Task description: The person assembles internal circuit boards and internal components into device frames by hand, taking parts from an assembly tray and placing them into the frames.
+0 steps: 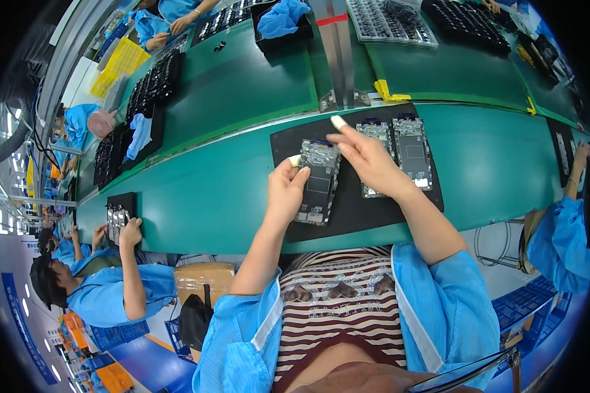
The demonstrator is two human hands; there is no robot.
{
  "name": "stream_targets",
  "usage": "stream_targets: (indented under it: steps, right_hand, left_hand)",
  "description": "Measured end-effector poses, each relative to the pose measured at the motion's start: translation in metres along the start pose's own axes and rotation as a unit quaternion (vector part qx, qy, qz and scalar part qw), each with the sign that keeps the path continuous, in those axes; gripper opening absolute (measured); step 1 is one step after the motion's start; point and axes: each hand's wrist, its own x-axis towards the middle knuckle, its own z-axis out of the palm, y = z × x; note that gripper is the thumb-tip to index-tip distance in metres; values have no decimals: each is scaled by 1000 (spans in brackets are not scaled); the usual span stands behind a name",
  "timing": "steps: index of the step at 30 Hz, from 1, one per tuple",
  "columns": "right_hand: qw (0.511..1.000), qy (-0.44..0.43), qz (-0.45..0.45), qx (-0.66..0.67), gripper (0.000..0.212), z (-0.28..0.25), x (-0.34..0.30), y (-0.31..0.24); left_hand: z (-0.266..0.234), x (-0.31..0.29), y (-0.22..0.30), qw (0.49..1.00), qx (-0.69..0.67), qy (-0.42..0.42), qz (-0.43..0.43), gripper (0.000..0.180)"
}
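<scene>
My left hand (287, 190) is closed on the left edge of a phone-sized circuit board assembly (320, 187), tilted slightly over a black mat (347, 226). A white cover sits on one of that hand's fingertips. Just beyond the board's upper right corner is my right hand (370, 157), its index finger stretched out in a white fingertip cover and its thumb apart from it. Nothing shows between those fingers, which are slightly blurred. Two similar boards lie on the mat's right side: one (373, 188) is partly hidden under my right hand, the other (413, 154) is almost fully visible.
A green bench (210, 203) runs left to right. Behind the mat stands a metal post (337, 59), with yellow tape (392, 93) beside its foot. Black trays of parts (154, 85) line the far bench. Co-workers in blue sit on both sides, one on the left (121, 288) handling a similar board.
</scene>
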Motion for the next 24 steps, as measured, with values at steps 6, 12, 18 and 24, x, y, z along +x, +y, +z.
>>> stream_targets:
  steps: [6,12,18,24]
  right_hand:
    - [991,95,-50,-77,45,-5,3,6]
    - [976,86,-140,-144,27,3,3,7]
    - [968,38,-166,-182,36,29,-17,-11]
    - [915,19,-105,-390,49,59,-57,8]
  left_hand:
    - [-7,0,-7,996,-77,7,-47,38]
    - [-38,-18,-30,863,478,133,98,61]
    - [-24,-23,-11,998,49,12,-40,60]
    - [17,-20,-19,976,-141,-158,-45,66]
